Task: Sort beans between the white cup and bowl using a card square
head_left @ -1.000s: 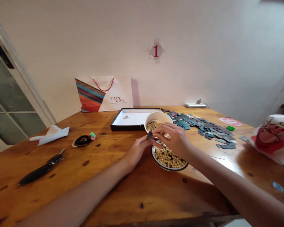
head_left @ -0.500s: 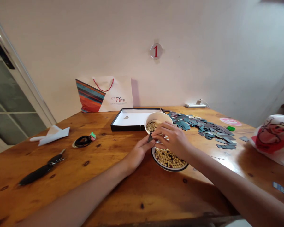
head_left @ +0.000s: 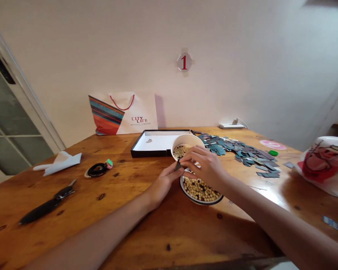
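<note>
Pinched between the thumb and fingers of my left hand (head_left: 166, 178) is a small dark flat piece (head_left: 178, 165). My right hand (head_left: 205, 161) reaches across from the other side, and its bent fingertips meet that piece too. Both hands are above two containers. Nearest me stands a dark-rimmed bowl (head_left: 202, 202) of pale round beans mixed with some dark ones. Just behind it, a white tub (head_left: 190, 137) holds similar beans. My right hand and fingers cover part of each container. What the dark piece is exactly cannot be made out.
Behind the tub lies a shallow black-edged box (head_left: 166, 137), with a heap of dark flat pieces (head_left: 233, 148) to its right. A folding knife (head_left: 49, 204), a black coil (head_left: 98, 170) and white paper (head_left: 64, 163) lie left; a plastic bag (head_left: 323, 165) stands right.
The whole view has shifted very slightly. Both hands keep almost the same pose around the small dark piece, with at most a tiny movement of the fingers.
</note>
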Action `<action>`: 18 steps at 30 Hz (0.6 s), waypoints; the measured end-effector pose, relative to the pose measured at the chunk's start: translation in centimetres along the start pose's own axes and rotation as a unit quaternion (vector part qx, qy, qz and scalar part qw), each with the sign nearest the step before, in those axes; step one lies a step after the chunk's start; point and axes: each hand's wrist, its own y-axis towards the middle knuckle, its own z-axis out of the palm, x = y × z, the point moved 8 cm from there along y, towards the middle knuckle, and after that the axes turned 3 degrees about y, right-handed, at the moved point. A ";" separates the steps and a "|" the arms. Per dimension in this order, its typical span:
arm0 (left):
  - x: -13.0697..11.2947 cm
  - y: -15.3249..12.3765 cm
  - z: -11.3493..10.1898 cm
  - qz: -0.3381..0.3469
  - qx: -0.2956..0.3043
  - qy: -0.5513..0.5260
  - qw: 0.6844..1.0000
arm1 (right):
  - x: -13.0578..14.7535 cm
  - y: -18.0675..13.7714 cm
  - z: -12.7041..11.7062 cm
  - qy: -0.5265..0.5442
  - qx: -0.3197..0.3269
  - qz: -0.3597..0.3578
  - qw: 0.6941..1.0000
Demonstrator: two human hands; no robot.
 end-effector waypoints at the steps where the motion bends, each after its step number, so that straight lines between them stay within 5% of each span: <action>1: -0.1 0.0 -0.1 0.002 -0.006 -0.001 1.000 | 0.1 0.0 0.2 0.000 0.012 -0.006 1.000; 13: -0.3 0.0 -0.1 0.002 -0.004 0.014 1.000 | -0.7 0.0 -0.1 0.014 -0.016 0.040 0.999; 18: -0.6 -0.1 -0.1 -0.012 -0.003 0.012 1.000 | -1.0 0.8 -1.2 0.088 0.034 0.038 0.995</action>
